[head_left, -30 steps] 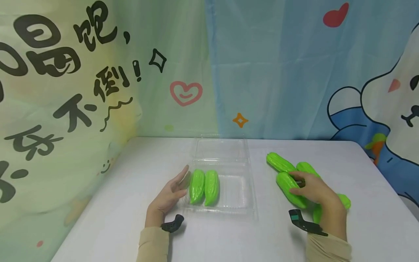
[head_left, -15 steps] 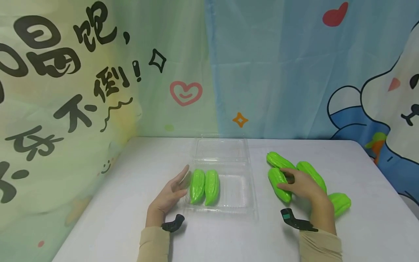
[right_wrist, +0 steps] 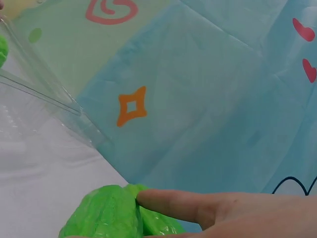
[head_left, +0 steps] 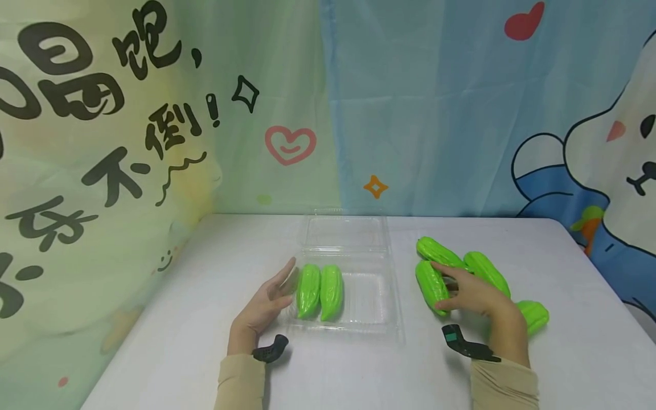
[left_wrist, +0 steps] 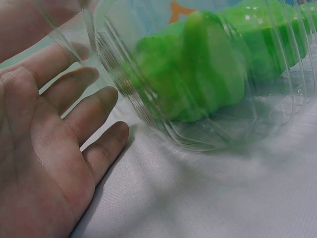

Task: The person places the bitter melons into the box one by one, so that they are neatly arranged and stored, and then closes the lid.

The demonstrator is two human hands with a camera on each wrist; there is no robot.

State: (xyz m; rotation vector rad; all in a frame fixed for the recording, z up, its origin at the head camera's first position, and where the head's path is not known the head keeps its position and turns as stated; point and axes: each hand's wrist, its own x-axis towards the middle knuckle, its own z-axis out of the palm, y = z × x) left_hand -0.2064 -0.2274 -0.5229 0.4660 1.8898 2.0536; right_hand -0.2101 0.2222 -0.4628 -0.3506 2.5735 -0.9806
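A clear plastic clamshell box (head_left: 370, 296) lies with its lid (head_left: 347, 234) folded back. Two shiny green bitter melons stand side by side in its left part, one the left bitter melon (head_left: 309, 290), the other the right bitter melon (head_left: 331, 292). My left hand (head_left: 262, 307) is at the box's left wall, fingers extended; the left wrist view shows the palm and fingers (left_wrist: 101, 106) beside the clear plastic. On the right, my right hand (head_left: 474, 293) holds another bitter melon (head_left: 430, 285) between thumb and fingers. Its near end shows in the right wrist view, where a finger touches it.
Around my right hand lie more bitter melons: one behind (head_left: 438, 250), one at the back right (head_left: 487, 273) and one near the wrist (head_left: 534, 316). The white table (head_left: 359, 370) ends at a printed curtain (head_left: 435, 114) behind.
My right hand has moved left and drawn the held bitter melon apart from those nearer the wrist, turning it somewhat more upright in view. The left hand and the box have stayed put.
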